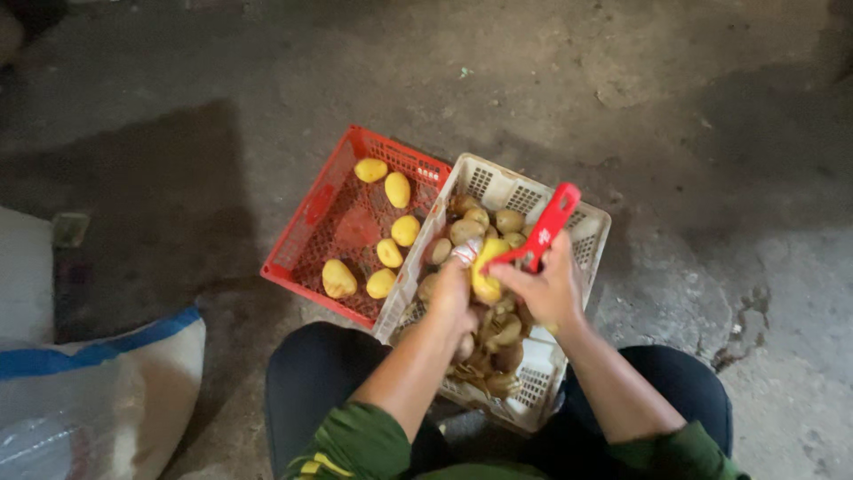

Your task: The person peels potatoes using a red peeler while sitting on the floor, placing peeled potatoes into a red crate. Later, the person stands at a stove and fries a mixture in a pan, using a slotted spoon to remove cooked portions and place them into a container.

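My left hand [451, 298] grips a partly peeled yellow potato [487, 271] over the white plastic crate [582, 233]. My right hand [549, 289] holds a red peeler [548, 227] with its blade against the potato. A finger of my left hand has a white wrap on it. The white crate holds several unpeeled brown potatoes [487, 220] and a heap of peelings [494, 356]. Beside it on the left, a red plastic crate [313, 203] holds several peeled yellow potatoes [397, 189].
Both crates rest on a dark, stained concrete floor [622, 80]. A large white sack with a blue stripe [98, 391] sits at the lower left. My knees in dark trousers flank the white crate at the bottom.
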